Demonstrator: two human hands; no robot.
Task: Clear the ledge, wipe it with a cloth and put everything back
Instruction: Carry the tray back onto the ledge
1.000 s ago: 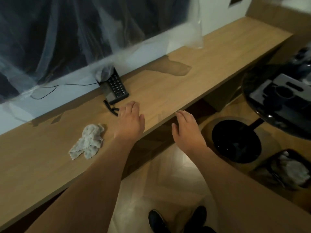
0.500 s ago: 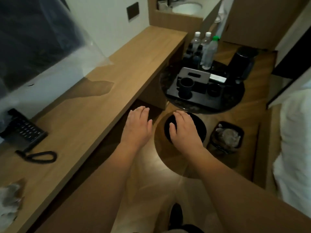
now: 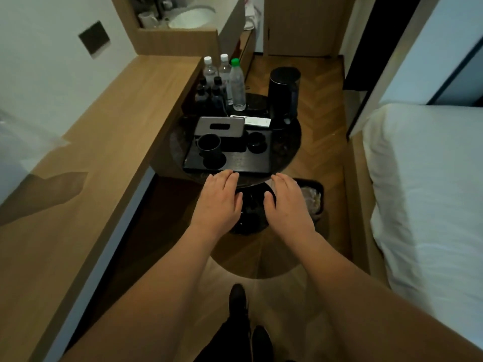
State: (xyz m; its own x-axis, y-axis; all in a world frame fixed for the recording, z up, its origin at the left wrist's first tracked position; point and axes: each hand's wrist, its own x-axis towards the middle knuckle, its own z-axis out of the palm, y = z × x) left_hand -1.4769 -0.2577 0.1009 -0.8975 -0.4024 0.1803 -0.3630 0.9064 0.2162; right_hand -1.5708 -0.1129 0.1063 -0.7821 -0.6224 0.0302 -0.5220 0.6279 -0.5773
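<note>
Hands reach out flat over the near edge of the black tray, holding nothing.

Both the left hand point(image 3: 218, 202) and the right hand point(image 3: 288, 205) have straight, loose fingers, side by side, just short of the black tray point(image 3: 251, 164) on the round table point(image 3: 291, 150). The tray lies right ahead, its long side across both hands, so neither hand is nearer. The wooden ledge point(image 3: 109, 142) runs along the left and looks bare here. My guess: the tray goes back there next.
</note>
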